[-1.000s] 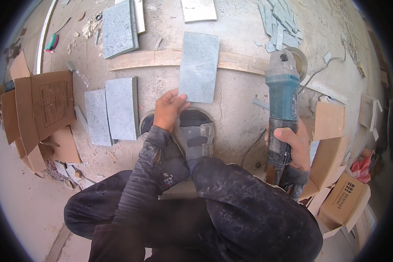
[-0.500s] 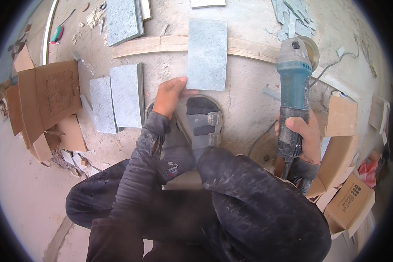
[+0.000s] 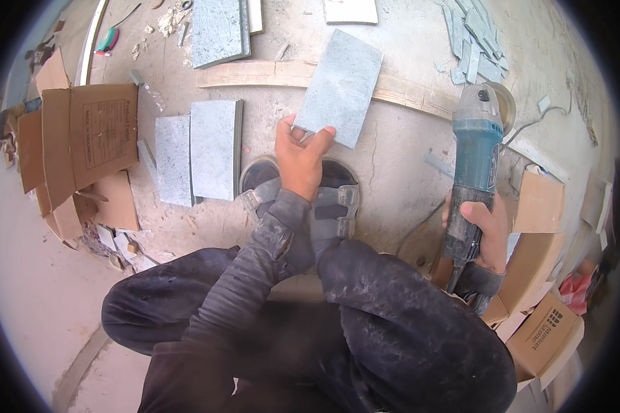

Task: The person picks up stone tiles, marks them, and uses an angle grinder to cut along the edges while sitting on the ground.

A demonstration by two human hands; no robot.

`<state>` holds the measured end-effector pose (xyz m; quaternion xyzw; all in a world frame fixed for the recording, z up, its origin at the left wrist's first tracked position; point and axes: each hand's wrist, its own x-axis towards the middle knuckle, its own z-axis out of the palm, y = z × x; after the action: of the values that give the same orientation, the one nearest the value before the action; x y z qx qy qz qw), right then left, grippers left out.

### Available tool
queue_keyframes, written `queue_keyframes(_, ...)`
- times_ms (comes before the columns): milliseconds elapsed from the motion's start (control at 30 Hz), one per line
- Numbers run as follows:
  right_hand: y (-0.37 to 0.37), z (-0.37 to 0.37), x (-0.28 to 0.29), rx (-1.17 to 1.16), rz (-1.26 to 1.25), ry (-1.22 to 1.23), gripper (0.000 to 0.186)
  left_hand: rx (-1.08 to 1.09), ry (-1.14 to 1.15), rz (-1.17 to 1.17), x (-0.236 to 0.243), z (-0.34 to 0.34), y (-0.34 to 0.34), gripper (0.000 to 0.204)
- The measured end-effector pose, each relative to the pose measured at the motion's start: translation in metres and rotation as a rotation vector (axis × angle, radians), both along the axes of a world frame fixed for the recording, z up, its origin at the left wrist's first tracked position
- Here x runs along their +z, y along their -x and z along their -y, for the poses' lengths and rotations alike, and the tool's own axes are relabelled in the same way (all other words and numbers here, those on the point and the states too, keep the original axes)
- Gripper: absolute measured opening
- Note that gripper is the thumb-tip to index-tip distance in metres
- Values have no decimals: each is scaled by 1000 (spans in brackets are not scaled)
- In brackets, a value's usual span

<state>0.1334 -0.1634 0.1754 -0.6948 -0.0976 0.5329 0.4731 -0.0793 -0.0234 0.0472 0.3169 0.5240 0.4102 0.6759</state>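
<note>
My left hand (image 3: 303, 155) grips the lower edge of a pale grey-green stone tile (image 3: 341, 86), fingers curled at its corner, above my sandalled feet (image 3: 334, 210). The tile is tilted slightly clockwise over a pale wooden batten (image 3: 427, 96). At the right, my right hand (image 3: 488, 230) is shut around the black body of a teal angle grinder (image 3: 475, 155), whose grey head and disc point away from me. Two stacks of similar tiles (image 3: 213, 148) lie left of my feet.
Torn cardboard boxes (image 3: 93, 134) lie at the left, more (image 3: 534, 337) at the right. Tile stacks (image 3: 217, 31), a white slab (image 3: 351, 10) and broken offcuts (image 3: 479, 55) lie beyond the batten. A cable (image 3: 420, 227) crosses the concrete floor (image 3: 48, 303); a green tape measure (image 3: 107, 41) is far left.
The tile under my left hand has turned clockwise, and that hand has moved rightward with its fingers further onto the tile's lower edge. The grinder is still in my right hand.
</note>
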Motion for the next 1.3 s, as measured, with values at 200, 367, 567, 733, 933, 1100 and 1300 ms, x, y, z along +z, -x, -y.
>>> queue_keyframes(200, -1, 0, 3, 0, 75, 7, 46, -130, -755, -528, 19, -41, 8, 27)
queue_keyframes(367, -8, 3, 4, -11, 3, 4, 48, -259, -916, -656, 28, -33, 15, 26)
queue_keyframes(567, -7, 5, 5, -52, 11, 13, 49, -343, -1113, -619, 26, -19, 10, 30)
queue_keyframes(733, -9, 8, 6, -79, 3, -13, 48, -545, -1316, -649, 14, -8, 8, 31)
queue_keyframes(933, -5, 6, 7, -69, 64, -20, 47, -702, -1393, -770, -16, 4, 15, 28)
queue_keyframes(1100, -7, 9, 5, -63, 56, -21, 47, -607, -1347, -940, -37, 18, 19, 38)
queue_keyframes(1300, -9, 14, 2, -96, -3, -46, 46, -424, -989, -961, -44, 22, 16, 75)
